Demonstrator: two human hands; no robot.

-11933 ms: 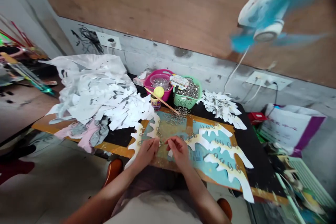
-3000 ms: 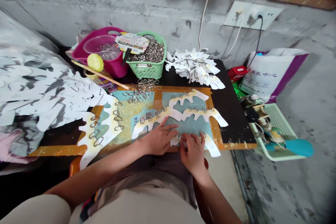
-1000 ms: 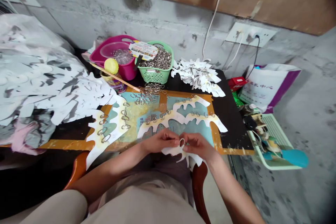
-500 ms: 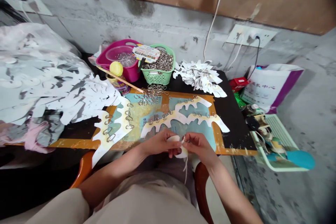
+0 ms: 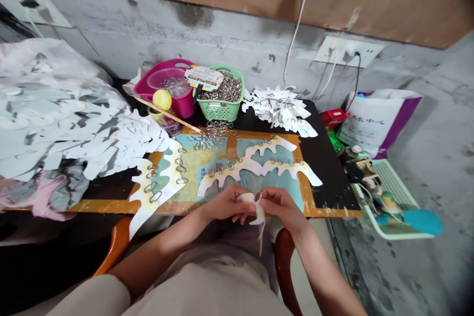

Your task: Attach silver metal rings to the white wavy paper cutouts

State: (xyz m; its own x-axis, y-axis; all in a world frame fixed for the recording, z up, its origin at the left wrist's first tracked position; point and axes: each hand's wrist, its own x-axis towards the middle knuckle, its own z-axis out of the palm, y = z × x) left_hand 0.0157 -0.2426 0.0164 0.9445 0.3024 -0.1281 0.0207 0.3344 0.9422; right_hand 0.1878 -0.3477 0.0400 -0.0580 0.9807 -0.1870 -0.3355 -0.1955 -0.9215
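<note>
My left hand (image 5: 225, 204) and my right hand (image 5: 282, 205) meet above the board's front edge. Between them they pinch a curled white paper strip (image 5: 252, 207), its lower end hanging down. A small metal ring (image 5: 258, 197) sits at its top, against my right fingertips. On the painted board (image 5: 229, 149), with its orange border, lie several white wave-edged strips (image 5: 237, 172) threaded with rings. More ringed strips (image 5: 159, 182) lie to the left of my hands. A tangle of linked rings (image 5: 211, 136) rests at the board's far edge.
A green basket of rings (image 5: 220, 108) and a pink basin (image 5: 181, 103) stand behind the board. A heap of white cut-outs (image 5: 66, 123) fills the left side, with paper scraps (image 5: 277, 111) on the right. Wooden chair arms (image 5: 114, 242) flank my lap.
Both hands have lifted a strip from the board and drawn together, and the strip is now bunched between them. Over the last half second little has moved.
</note>
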